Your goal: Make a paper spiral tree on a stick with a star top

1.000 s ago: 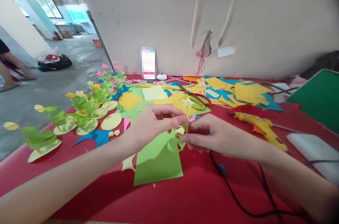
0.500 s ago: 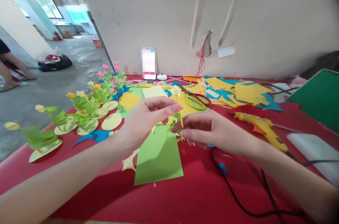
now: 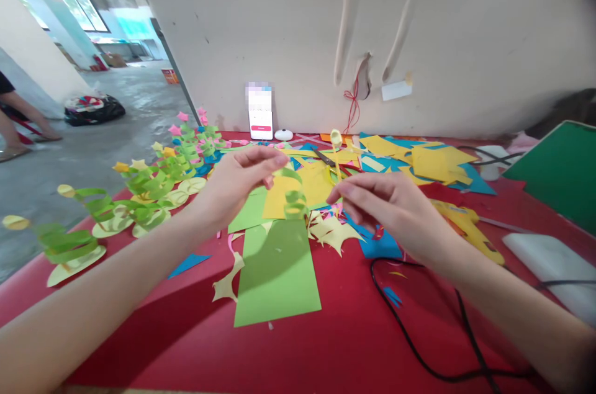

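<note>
The left hand (image 3: pixel 242 183) pinches the top of a green paper spiral (image 3: pixel 292 195) hanging between the hands, the right hand (image 3: pixel 391 211) pinches a star-topped stick (image 3: pixel 336 138) beside it; light fingers should keep the coils uncrushed.

Table (image 3: pixel 326 350) was plain red. Paper spiral (image 3: pixel 293 198) and sheet (image 3: pixel 277 276) were light green; star stick (image 3: pixel 336 139) pale yellow. Glue gun (image 3: pixel 468 229) toward right edge was yellow, its cord (image 3: pixel 419 350) black. Board (image 3: pixel 559 170) at right edge was dark green.

Green paper spiral (image 3: pixel 293 197) in fingers (image 3: pixel 272 162) of left hand (image 3: pixel 233 186)
</note>
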Demonstrator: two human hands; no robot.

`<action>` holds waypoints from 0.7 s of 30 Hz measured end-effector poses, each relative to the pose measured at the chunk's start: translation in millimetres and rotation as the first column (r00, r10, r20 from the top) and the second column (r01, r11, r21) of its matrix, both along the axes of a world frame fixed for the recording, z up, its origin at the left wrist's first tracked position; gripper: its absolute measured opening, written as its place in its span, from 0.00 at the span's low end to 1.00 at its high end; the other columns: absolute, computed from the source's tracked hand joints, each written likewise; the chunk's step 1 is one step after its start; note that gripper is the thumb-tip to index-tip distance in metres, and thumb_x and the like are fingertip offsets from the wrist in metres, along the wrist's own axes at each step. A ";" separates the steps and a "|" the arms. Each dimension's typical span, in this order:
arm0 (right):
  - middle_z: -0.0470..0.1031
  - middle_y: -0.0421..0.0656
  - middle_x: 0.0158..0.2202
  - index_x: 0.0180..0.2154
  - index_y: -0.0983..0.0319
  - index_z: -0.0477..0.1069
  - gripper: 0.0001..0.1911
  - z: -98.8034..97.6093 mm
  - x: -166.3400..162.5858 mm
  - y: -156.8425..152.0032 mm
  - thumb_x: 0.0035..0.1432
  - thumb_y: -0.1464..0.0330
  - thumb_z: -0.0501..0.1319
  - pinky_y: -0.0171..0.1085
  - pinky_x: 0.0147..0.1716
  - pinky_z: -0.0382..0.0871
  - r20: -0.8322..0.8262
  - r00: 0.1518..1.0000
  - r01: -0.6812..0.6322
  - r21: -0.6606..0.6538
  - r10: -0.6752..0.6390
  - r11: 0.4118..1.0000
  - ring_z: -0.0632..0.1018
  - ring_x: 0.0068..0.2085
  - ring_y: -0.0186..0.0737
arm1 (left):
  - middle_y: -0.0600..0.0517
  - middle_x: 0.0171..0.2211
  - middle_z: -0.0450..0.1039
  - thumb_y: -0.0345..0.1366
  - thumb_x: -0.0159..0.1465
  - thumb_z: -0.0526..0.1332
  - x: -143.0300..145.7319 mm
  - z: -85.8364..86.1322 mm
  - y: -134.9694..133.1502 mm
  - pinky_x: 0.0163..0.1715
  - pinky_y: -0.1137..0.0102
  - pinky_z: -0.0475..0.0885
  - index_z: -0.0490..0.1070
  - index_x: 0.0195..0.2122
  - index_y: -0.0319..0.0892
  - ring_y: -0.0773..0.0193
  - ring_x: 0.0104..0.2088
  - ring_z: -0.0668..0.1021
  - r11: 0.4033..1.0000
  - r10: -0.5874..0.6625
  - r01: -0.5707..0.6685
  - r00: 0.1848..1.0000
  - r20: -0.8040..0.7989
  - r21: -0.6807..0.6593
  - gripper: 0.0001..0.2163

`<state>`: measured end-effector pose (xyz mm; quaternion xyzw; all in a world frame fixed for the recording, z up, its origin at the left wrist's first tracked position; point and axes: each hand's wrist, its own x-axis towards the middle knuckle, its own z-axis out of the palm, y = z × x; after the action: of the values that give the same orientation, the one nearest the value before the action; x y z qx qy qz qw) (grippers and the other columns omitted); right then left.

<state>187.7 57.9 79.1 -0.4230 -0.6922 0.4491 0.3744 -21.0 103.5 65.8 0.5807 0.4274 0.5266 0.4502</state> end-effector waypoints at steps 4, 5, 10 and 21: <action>0.59 0.34 0.15 0.27 0.63 0.71 0.12 4.3 10.2 4.1 0.59 0.66 0.54 0.26 0.14 0.54 -0.063 0.995 0.078 0.060 -0.075 0.995 0.60 0.16 0.23 | 0.55 0.26 0.69 0.38 0.52 0.65 -22.0 -0.4 23.6 0.23 0.77 0.65 0.74 0.28 0.41 0.75 0.21 0.66 0.989 0.131 -0.130 0.991 -0.005 0.064 0.06; 0.59 0.34 0.15 0.27 0.63 0.71 0.12 5.0 12.2 5.2 0.59 0.66 0.54 0.25 0.14 0.54 -0.071 0.994 0.088 0.075 -0.083 0.993 0.60 0.16 0.23 | 0.54 0.27 0.69 0.38 0.52 0.65 -27.1 -1.4 28.3 0.24 0.77 0.66 0.74 0.29 0.41 0.75 0.22 0.67 0.984 0.160 -0.158 0.987 -0.022 0.080 0.07; 0.58 0.34 0.15 0.26 0.63 0.72 0.11 7.5 18.4 9.1 0.58 0.66 0.56 0.25 0.14 0.53 -0.107 0.986 0.136 0.100 -0.125 0.986 0.60 0.16 0.22 | 0.52 0.31 0.70 0.41 0.55 0.60 -46.3 -11.6 46.4 0.26 0.75 0.68 0.72 0.35 0.41 0.74 0.22 0.68 0.979 0.197 -0.178 0.953 -0.229 0.100 0.11; 0.59 0.35 0.15 0.28 0.63 0.72 0.11 8.7 21.5 15.8 0.58 0.65 0.56 0.26 0.15 0.53 -0.210 0.961 0.193 0.039 -0.181 0.980 0.60 0.17 0.23 | 0.46 0.46 0.68 0.37 0.63 0.55 -21.2 -40.7 60.2 0.41 0.59 0.70 0.67 0.45 0.39 0.60 0.43 0.73 0.974 0.059 0.154 0.528 -0.847 0.164 0.12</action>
<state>209.2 73.7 87.7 -0.4267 -0.6199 0.4320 0.4970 -42.2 163.7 25.1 0.8202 0.5151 0.2097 0.1337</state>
